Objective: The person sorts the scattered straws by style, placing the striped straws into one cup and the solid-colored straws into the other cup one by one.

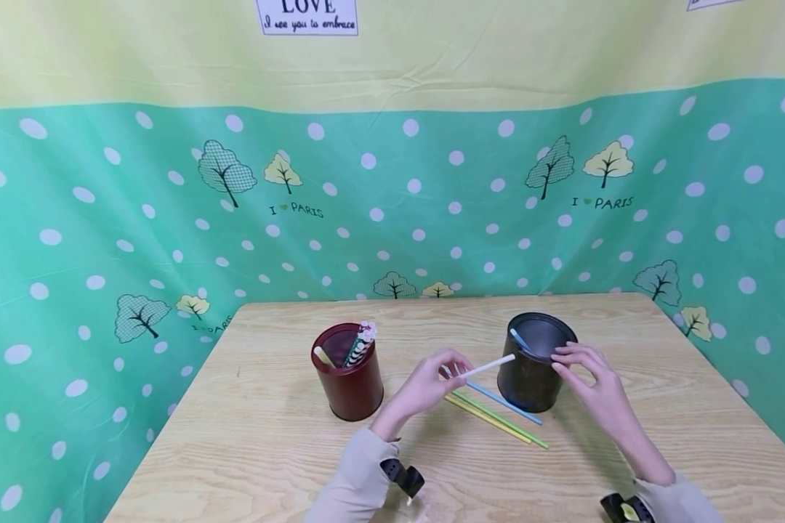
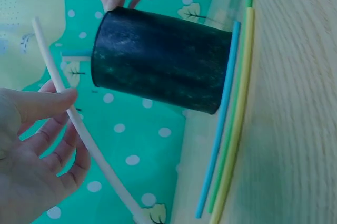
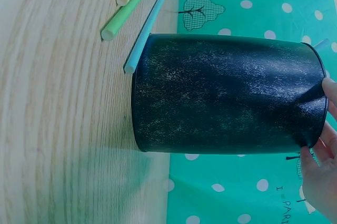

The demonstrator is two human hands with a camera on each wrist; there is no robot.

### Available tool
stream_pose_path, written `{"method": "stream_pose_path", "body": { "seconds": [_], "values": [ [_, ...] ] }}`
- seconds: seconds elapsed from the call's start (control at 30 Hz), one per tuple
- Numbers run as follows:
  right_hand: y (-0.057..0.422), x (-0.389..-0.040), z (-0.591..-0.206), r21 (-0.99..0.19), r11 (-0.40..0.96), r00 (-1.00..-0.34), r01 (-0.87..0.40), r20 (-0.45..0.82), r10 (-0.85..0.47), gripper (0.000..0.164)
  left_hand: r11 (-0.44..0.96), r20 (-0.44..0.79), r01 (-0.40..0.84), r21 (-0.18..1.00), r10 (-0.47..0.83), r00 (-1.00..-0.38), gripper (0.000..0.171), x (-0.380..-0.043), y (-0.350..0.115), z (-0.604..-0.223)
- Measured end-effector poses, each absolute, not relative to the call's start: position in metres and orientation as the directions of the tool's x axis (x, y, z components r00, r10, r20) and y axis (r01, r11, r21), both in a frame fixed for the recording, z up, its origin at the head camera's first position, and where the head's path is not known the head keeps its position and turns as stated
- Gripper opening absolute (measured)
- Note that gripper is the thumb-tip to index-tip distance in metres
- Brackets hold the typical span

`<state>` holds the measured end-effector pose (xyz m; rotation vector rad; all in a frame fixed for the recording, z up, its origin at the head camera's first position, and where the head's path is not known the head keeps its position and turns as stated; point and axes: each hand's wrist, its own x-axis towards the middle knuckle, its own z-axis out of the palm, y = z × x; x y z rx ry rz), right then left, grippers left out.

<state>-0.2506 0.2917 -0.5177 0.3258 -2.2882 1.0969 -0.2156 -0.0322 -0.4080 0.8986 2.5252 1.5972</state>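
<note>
My left hand pinches a thin white stick between thumb and fingers. The stick slants up to the right, its far end overlapping the front of the black can in the head view. At the can's right side my right hand holds the rim, thumb outside. The can stands upright, with a blue stick leaning inside and poking above the rim. Before the can, a blue stick, a green stick and a yellow stick lie side by side on the table.
To the left stands a dark red can holding a cream stick and a striped item with pale flower shapes. The wooden table backs onto a green and yellow patterned curtain.
</note>
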Motion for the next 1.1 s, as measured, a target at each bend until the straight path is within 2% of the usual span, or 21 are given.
{"method": "stream_pose_path", "body": {
  "seconds": [0.2, 0.37, 0.57, 0.77, 0.83, 0.93, 1.1],
  "values": [
    [0.292, -0.249, -0.519, -0.637, 0.62, -0.803, -0.458, 0.595, 0.019, 0.02, 0.247, 0.334, 0.478, 0.843, 0.456, -0.825, 0.014, -0.201, -0.029, -0.378],
    [0.291, -0.25, -0.522, -0.634, 0.622, -0.808, -0.46, 0.589, 0.004, 0.02, 0.21, 0.337, 0.446, 0.87, 0.405, -0.85, 0.014, -0.198, -0.025, -0.368],
    [0.287, -0.246, -0.518, -0.626, 0.617, -0.798, -0.477, 0.603, -0.004, 0.019, 0.066, 0.35, 0.39, 0.918, 0.326, -0.878, 0.015, -0.198, -0.016, -0.356],
    [0.277, -0.231, -0.488, -0.645, 0.503, -0.762, -0.575, 0.646, -0.042, 0.018, -0.085, 0.411, 0.404, 0.911, 0.282, -0.867, 0.016, -0.198, -0.007, -0.34],
    [0.28, -0.233, -0.49, -0.644, 0.51, -0.764, -0.57, 0.644, -0.041, 0.019, -0.128, 0.426, 0.406, 0.905, 0.268, -0.864, 0.017, -0.198, -0.005, -0.336],
    [0.291, -0.248, -0.515, -0.627, 0.581, -0.776, -0.519, 0.631, -0.012, 0.018, -0.172, 0.44, 0.407, 0.897, 0.256, -0.861, 0.018, -0.198, -0.002, -0.331],
    [0.293, -0.252, -0.522, -0.64, 0.595, -0.79, -0.487, 0.612, 0.012, 0.02, -0.2, 0.465, 0.426, 0.882, 0.229, -0.855, 0.021, -0.199, 0.001, -0.324]
  ]
}}
